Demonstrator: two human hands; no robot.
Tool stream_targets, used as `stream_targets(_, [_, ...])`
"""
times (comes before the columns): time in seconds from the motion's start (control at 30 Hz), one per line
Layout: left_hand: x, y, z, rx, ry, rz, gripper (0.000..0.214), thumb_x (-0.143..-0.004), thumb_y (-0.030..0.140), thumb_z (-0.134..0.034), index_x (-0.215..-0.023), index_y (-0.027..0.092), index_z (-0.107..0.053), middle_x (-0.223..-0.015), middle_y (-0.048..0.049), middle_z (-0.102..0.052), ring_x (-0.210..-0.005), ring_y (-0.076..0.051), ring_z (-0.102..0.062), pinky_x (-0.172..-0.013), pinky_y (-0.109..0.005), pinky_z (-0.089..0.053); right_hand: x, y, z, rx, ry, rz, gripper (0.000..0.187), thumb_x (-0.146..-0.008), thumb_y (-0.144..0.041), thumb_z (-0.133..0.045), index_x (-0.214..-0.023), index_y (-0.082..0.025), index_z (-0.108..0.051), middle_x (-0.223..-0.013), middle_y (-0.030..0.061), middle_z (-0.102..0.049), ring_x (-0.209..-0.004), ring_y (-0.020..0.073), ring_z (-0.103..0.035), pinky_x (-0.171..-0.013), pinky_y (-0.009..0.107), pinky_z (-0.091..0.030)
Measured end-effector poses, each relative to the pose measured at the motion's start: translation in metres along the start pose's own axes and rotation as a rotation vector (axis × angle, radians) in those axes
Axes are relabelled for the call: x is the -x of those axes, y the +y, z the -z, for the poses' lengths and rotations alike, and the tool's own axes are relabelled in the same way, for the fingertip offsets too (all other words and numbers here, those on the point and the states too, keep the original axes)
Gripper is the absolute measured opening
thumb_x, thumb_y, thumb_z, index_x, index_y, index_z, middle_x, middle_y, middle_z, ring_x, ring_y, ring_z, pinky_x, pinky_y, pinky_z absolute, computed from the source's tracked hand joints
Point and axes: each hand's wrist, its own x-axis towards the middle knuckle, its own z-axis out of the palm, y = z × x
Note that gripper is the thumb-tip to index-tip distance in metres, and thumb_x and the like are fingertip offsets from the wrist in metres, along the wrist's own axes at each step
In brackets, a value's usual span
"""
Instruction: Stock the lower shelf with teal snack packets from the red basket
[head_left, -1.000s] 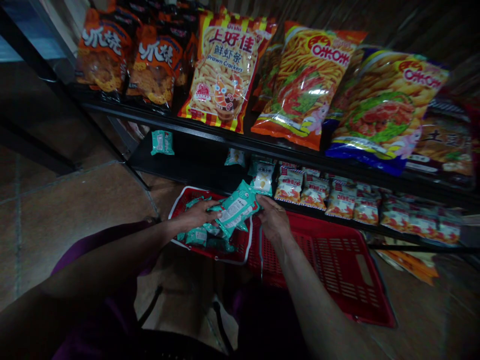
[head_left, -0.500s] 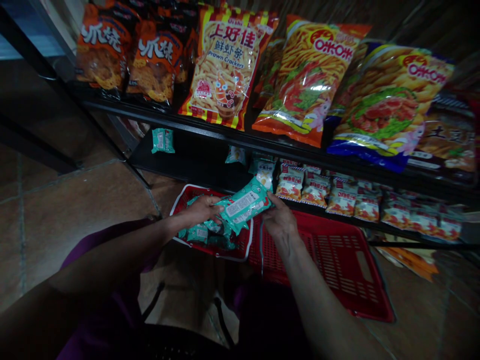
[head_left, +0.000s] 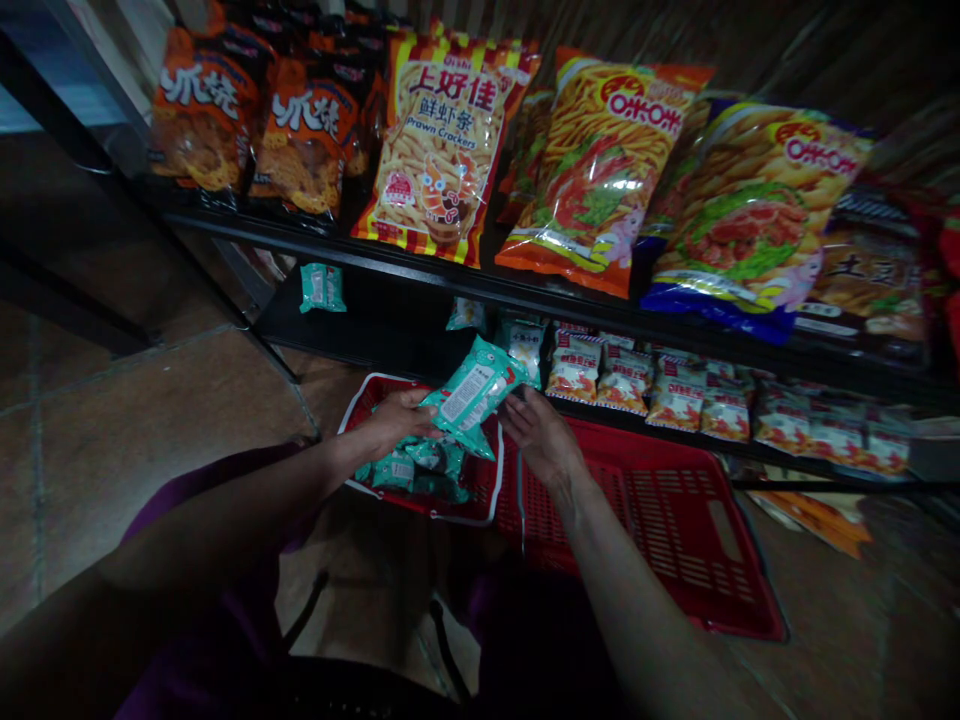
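My left hand (head_left: 405,418) is closed on the lower left end of a teal snack bag (head_left: 474,392), its printed back facing up. The bag is tilted above the near part of a red shopping basket (head_left: 491,500). Several more teal snack bags (head_left: 395,470) lie in that basket. My right hand (head_left: 546,440) is beside the held bag's right edge, fingers stretched out and apart, with nothing gripped in it; whether a fingertip touches the bag I cannot tell.
On the upper shelf (head_left: 330,240) stand large bags, among them prawn crackers (head_left: 435,150). Below, the lower shelf (head_left: 360,335) carries a small teal bag (head_left: 322,288) at left and rows of small white-and-orange bags (head_left: 622,378). A second red basket (head_left: 690,540) sits at right on the tiled floor.
My right hand has let go of the bag's right end and drawn slightly down and away. The bag, held in my left hand, has shifted a little left and tilted more steeply.
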Motion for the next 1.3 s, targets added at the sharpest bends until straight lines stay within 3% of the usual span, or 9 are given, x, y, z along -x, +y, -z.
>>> stream_targets(0.13, [-0.002, 0.001, 0.0, 0.117, 0.042, 0.025, 0.025, -0.068, 0.02, -0.073, -0.091, 0.011, -0.068, -0.092, -0.0089, -0.069, -0.078, -0.016, -0.065, -0.079, -0.033, -0.052, 0.008, 0.004, -0.005, 0.1, -0.082, -0.055, 0.034, -0.061, -0.046, -0.077, -0.087, -0.027, -0.067, -0.093, 0.0022, -0.07, -0.091, 0.0183, -0.063, -0.076, 0.031, -0.052])
stream_targets(0.27, [-0.004, 0.001, 0.0, 0.225, 0.042, 0.021, 0.023, -0.071, 0.015, -0.071, -0.093, 0.012, -0.066, -0.099, -0.0093, -0.068, -0.087, -0.017, -0.065, -0.086, -0.034, -0.051, 0.016, 0.011, -0.01, 0.172, -0.279, -0.045, 0.038, -0.057, -0.038, -0.081, -0.091, -0.024, -0.069, -0.101, 0.0028, -0.069, -0.085, 0.0156, -0.065, -0.079, 0.031, -0.052])
stream_targets(0.33, [-0.005, -0.001, -0.001, 0.24, 0.051, 0.006, 0.022, -0.071, 0.014, -0.07, -0.092, 0.012, -0.066, -0.1, -0.0094, -0.068, -0.088, -0.017, -0.065, -0.087, -0.035, -0.051, 0.018, 0.015, -0.012, 0.198, -0.307, -0.04, 0.04, -0.055, -0.034, -0.083, -0.091, -0.023, -0.069, -0.095, 0.0018, -0.07, -0.079, 0.0138, -0.065, -0.079, 0.03, -0.052])
stream_targets(0.6, [-0.01, -0.008, -0.003, 0.223, 0.026, -0.005, 0.027, -0.07, 0.014, -0.071, -0.096, 0.012, -0.065, -0.098, -0.0093, -0.068, -0.086, -0.017, -0.065, -0.088, -0.035, -0.05, 0.014, 0.021, -0.013, 0.166, -0.231, 0.006, 0.039, -0.05, -0.032, -0.085, -0.084, -0.02, -0.07, -0.083, 0.0001, -0.07, -0.069, 0.011, -0.064, -0.07, 0.025, -0.053])
stream_targets(0.83, [-0.003, 0.005, -0.006, 0.039, -0.032, -0.043, 0.042, -0.067, 0.023, -0.075, -0.106, 0.014, -0.062, -0.108, -0.0112, -0.066, -0.094, -0.021, -0.063, -0.087, -0.037, -0.046, 0.012, 0.022, -0.011, 0.174, -0.153, 0.064, 0.041, -0.047, -0.031, -0.085, -0.084, -0.022, -0.072, -0.082, -0.0013, -0.071, -0.066, 0.0091, -0.062, -0.065, 0.023, -0.051])
stream_targets(1.07, [-0.008, 0.011, -0.005, 0.118, 0.117, -0.048, 0.047, -0.07, 0.038, -0.073, -0.111, 0.02, -0.059, -0.115, -0.0108, -0.064, -0.104, -0.022, -0.059, -0.088, -0.035, -0.043, 0.01, 0.026, -0.01, 0.257, -0.165, 0.083, 0.038, -0.049, -0.034, -0.084, -0.083, -0.022, -0.073, -0.081, -0.0004, -0.072, -0.067, 0.0097, -0.061, -0.065, 0.024, -0.048])
stream_targets(1.3, [-0.009, 0.015, -0.008, 0.237, 0.219, -0.052, 0.039, -0.066, 0.037, -0.075, -0.097, 0.018, -0.061, -0.098, -0.0083, -0.068, -0.083, -0.02, -0.064, -0.074, -0.033, -0.048, 0.012, 0.029, -0.014, 0.382, -0.182, 0.153, 0.038, -0.052, -0.039, -0.081, -0.084, -0.021, -0.073, -0.082, 0.0008, -0.072, -0.067, 0.0122, -0.06, -0.063, 0.026, -0.048])
